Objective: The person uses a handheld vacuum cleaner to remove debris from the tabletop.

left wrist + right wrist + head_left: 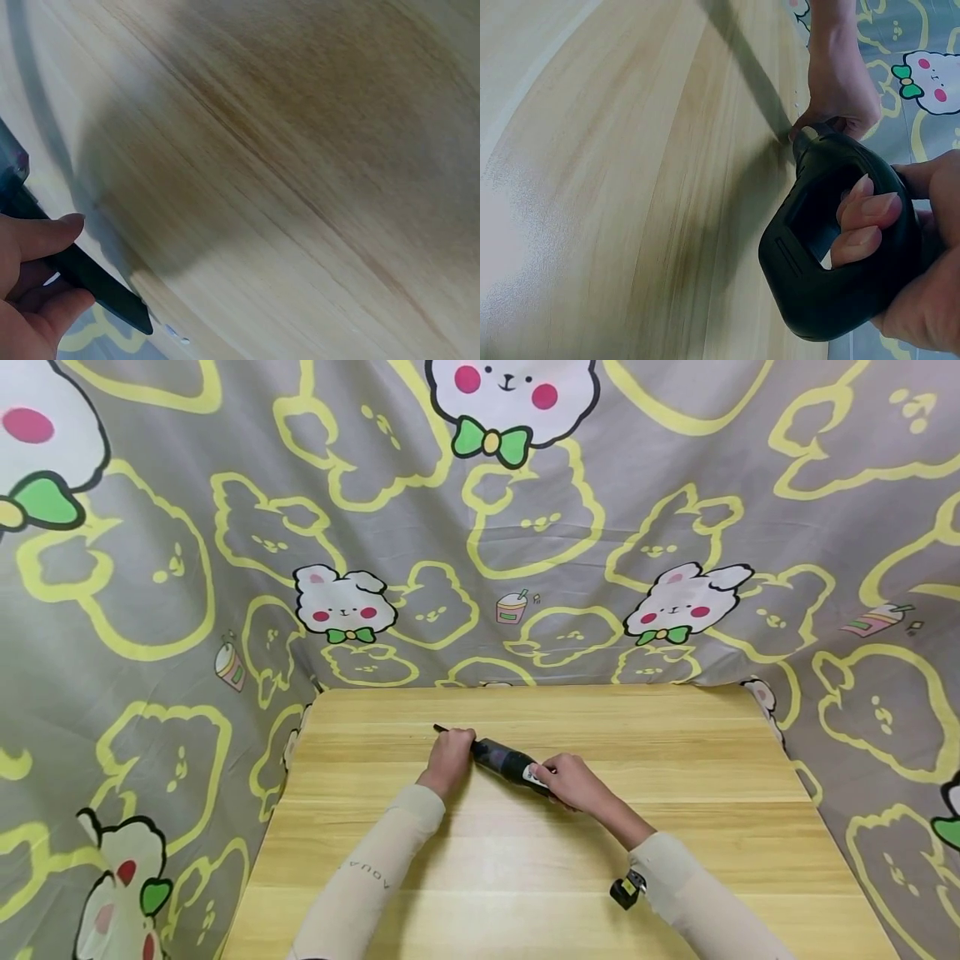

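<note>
A black handheld vacuum cleaner (501, 762) is held slantwise over the wooden table, its narrow nozzle pointing to the far left. My right hand (573, 782) grips it by the looped handle (799, 296), with several fingers curled through the opening and the thumb on top. Up front, my left hand (450, 756) pinches the flat black nozzle (112, 296) between thumb and fingers. Just beyond the nozzle's tip, small white bits (178, 335) lie on the tabletop in the left wrist view.
The wooden table (525, 860) reaches back to a grey curtain (420, 535) printed with yellow outlines and white rabbits, which hangs on the left, back and right. A small black device (627, 890) is strapped at the right wrist.
</note>
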A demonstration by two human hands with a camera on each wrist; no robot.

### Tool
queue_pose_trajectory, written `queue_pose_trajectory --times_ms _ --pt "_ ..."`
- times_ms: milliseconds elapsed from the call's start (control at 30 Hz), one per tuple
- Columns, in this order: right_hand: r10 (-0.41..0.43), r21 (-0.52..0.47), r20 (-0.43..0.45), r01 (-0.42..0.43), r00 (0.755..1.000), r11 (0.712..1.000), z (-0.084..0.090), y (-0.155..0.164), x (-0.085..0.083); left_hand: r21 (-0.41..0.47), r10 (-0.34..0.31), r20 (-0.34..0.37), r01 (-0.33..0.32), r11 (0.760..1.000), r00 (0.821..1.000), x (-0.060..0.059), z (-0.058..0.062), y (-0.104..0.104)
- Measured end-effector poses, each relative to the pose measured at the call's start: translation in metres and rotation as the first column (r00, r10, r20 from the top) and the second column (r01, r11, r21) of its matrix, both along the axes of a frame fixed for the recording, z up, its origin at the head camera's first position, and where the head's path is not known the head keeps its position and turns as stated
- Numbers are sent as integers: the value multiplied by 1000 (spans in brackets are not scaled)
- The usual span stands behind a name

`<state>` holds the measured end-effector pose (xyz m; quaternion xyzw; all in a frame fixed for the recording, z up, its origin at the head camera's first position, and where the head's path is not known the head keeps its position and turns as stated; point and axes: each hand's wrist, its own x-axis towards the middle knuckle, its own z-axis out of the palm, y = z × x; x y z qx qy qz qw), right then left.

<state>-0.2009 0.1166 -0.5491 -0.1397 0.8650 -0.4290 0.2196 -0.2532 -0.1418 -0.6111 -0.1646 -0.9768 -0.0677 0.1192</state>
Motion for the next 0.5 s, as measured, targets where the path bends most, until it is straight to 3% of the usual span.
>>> queue_pose_trajectory --times_ms 500 --pt "21 -14 -10 -21 1000 1000 -1 -4 1 -13 16 0 -16 1000 1000 7 2 -5"
